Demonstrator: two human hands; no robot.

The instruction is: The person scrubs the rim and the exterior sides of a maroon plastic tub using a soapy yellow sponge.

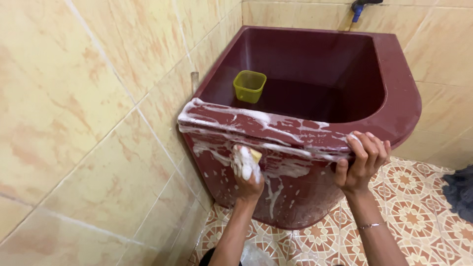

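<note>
A dark red corner water tub (394, 74) stands against the tiled walls, its front rim and outer wall streaked with white soap foam. My left hand (247, 173), covered in suds, grips a yellow sponge (255, 154) and presses it against the tub's front wall just under the rim. My right hand (363, 160) is curled over the foamy rim to the right, holding onto it. A thin bracelet sits on my right wrist. A yellow-green plastic scoop (249, 86) rests inside the tub near its left wall.
Beige tiled walls (88, 108) close in on the left and behind. A blue tap (358, 7) pokes out above the tub's back edge. The floor (414, 197) has patterned orange and white tiles. A dark cloth (459, 191) lies at the far right.
</note>
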